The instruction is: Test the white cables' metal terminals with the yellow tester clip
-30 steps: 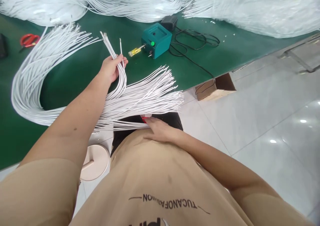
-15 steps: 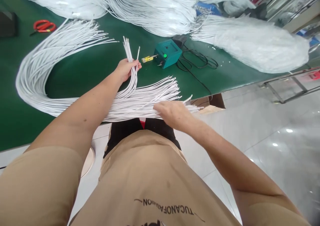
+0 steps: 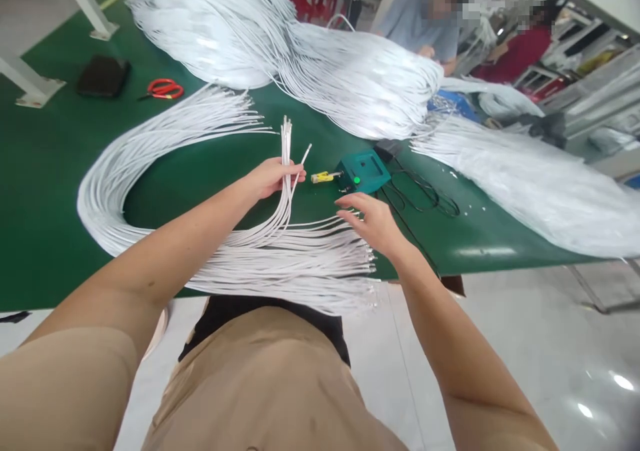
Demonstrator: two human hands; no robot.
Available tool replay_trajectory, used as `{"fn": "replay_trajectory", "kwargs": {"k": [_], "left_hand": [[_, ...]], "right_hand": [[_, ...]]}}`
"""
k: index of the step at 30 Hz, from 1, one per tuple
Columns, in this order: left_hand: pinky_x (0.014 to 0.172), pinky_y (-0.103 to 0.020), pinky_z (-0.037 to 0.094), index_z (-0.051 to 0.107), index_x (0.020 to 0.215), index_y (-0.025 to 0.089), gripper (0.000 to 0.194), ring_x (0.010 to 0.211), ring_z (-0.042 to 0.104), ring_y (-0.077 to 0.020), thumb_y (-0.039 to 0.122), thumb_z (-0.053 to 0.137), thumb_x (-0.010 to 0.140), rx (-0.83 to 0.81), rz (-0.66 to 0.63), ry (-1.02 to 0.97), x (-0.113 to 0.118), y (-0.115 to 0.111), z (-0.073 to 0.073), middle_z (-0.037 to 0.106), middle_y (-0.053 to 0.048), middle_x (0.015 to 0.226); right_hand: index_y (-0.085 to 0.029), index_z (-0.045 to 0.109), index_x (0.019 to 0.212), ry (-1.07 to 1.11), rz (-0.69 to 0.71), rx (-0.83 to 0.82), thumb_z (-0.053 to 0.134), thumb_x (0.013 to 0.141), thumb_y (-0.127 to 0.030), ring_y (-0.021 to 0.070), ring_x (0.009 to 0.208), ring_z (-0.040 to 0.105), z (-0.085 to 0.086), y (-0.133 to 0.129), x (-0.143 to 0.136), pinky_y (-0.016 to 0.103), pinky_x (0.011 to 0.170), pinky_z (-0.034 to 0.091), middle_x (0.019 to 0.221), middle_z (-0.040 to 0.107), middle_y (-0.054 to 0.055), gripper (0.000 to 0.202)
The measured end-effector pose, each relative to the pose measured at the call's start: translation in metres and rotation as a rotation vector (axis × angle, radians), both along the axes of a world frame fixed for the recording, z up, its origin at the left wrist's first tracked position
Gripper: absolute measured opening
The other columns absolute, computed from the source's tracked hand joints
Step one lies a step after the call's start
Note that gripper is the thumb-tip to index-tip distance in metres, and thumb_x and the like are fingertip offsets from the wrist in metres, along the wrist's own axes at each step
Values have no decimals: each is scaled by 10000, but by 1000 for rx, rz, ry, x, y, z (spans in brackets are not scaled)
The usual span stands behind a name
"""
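Observation:
My left hand (image 3: 277,176) is closed around a small bunch of white wires (image 3: 286,146), whose tips point up and away from me. One wire (image 3: 305,158) leans out to the right of that bunch. My right hand (image 3: 367,221) is open, thumb and fingers apart, above the cut ends of the large wire bundle (image 3: 300,264). That bundle curves round in a U on the left and lies along the table's near edge. Just beyond my right hand sits a teal box-shaped device (image 3: 367,170) with a green dot and a yellow-marked tip (image 3: 325,177) facing left.
Red-handled scissors (image 3: 165,89) and a black box (image 3: 103,76) lie at the back left of the green table (image 3: 45,224). Big piles of white wire (image 3: 360,78) fill the back. A black cable (image 3: 425,194) coils right of the device. Two people sit beyond the table.
My right hand has lifted off the large bundle near the edge and moved forward towards the device, its fingers apart. My left hand keeps the small bunch. The view has tilted up.

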State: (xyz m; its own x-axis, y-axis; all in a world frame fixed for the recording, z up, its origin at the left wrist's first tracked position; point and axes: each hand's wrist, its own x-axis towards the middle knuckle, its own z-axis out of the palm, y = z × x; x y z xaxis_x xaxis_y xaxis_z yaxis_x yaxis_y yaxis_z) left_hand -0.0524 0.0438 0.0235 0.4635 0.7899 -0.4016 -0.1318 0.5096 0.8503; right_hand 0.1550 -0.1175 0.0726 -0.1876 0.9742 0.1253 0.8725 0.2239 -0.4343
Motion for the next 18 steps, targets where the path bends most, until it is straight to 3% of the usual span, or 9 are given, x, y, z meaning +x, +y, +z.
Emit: {"fn": "replay_trajectory", "kwargs": {"k": [3,7,10,12,15,18], "left_hand": [[684,-253,524,565,773,122,257,786,696,-155,172,805,695,6,12,-8,8,8,8,717,-110,866],[637,-233,489,557,784,130,269,746,673,-138,175,806,692,99,6,-14,18,22,13,709,-99,843],[612,-219,464,551,773,126,257,705,650,-115,132,794,690,145,47,9,24,26,9,690,-82,811],[602,-215,451,547,772,128,262,705,649,-114,118,794,685,138,109,14,29,23,4,672,-65,783],[594,-218,437,540,772,137,276,710,653,-122,130,801,682,117,159,1,36,16,-6,657,-52,755],[589,-221,426,545,764,140,259,706,646,-121,138,794,691,115,172,15,41,11,-13,653,-46,748]], "right_hand": [[-150,610,1257,-164,-57,77,529,861,-234,292,1294,507,2,55,35,440,1067,410,1382,556,150,414],[-190,463,1424,-306,-70,-44,631,803,-377,352,1469,238,-4,105,69,605,1153,223,1560,349,141,670],[-230,460,1423,-306,-53,-107,576,835,-542,364,1464,247,-13,120,83,654,1130,212,1544,381,135,675],[-238,467,1414,-305,-22,-43,498,869,-602,353,1450,286,-21,121,88,635,1133,219,1515,428,130,656],[-223,480,1401,-341,-9,137,371,939,-572,312,1407,365,-33,119,87,563,1149,230,1448,505,124,590],[-205,529,1356,-369,-89,225,310,967,-535,310,1330,445,-40,121,81,539,1119,269,1362,571,136,556]]}}
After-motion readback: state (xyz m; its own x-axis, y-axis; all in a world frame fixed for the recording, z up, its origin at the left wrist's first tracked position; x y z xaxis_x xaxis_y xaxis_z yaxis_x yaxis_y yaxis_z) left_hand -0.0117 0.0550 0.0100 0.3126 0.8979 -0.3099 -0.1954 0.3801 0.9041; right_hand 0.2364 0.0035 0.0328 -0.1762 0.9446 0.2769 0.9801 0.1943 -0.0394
